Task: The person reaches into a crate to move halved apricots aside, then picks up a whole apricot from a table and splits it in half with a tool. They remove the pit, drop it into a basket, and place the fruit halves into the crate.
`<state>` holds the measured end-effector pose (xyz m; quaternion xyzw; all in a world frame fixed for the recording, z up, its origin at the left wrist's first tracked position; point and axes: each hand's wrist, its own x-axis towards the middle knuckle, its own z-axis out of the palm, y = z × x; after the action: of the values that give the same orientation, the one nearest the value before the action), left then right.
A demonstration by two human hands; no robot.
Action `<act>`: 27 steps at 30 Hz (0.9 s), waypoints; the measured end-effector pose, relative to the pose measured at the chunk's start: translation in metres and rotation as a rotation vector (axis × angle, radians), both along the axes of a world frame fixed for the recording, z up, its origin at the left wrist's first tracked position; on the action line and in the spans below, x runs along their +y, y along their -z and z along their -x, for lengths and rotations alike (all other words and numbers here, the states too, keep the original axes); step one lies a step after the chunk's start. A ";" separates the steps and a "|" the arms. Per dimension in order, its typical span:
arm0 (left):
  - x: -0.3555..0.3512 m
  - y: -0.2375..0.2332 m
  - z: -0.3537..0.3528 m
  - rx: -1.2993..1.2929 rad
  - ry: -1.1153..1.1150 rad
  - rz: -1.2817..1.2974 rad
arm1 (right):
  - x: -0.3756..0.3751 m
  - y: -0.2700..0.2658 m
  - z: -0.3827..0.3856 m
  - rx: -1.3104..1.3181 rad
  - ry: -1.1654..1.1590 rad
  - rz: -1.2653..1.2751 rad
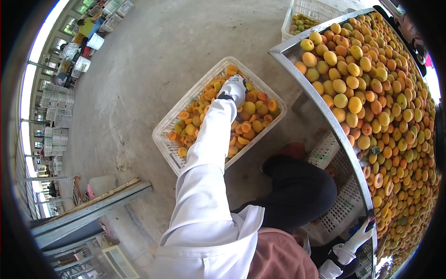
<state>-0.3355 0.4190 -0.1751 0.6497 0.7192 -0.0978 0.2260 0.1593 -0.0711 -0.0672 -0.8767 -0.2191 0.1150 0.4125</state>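
My left hand, in a white glove with a dark cuff, reaches down over a white plastic crate on the floor. Halved and whole-looking apricots fill much of this crate. The fingers of that hand are hidden behind its back, so what they touch does not show. At the lower right, my right hand, also gloved, is at the metal edge of a table heaped with apricots. Its fingers look curled around something small with dark, blue and red parts, too small to name.
Another crate with fruit stands beyond the table corner. White slotted crates sit under the table beside my bent leg. A long beam lies at the lower left. Stacked crates and a person are far left.
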 end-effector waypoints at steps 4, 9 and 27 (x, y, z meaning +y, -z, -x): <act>0.006 0.009 -0.005 0.059 -0.019 0.069 | 0.004 -0.004 0.005 0.009 0.008 -0.016; -0.013 0.003 -0.020 0.122 -0.034 -0.004 | -0.001 0.004 -0.001 -0.049 -0.033 -0.042; -0.193 0.015 -0.114 -0.473 0.018 -0.670 | -0.008 0.020 -0.028 -0.174 -0.182 0.129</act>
<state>-0.2216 0.2259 -0.1903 0.6981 0.6339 0.2918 0.1602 0.1877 -0.0791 -0.0869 -0.8845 -0.3247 0.0895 0.3227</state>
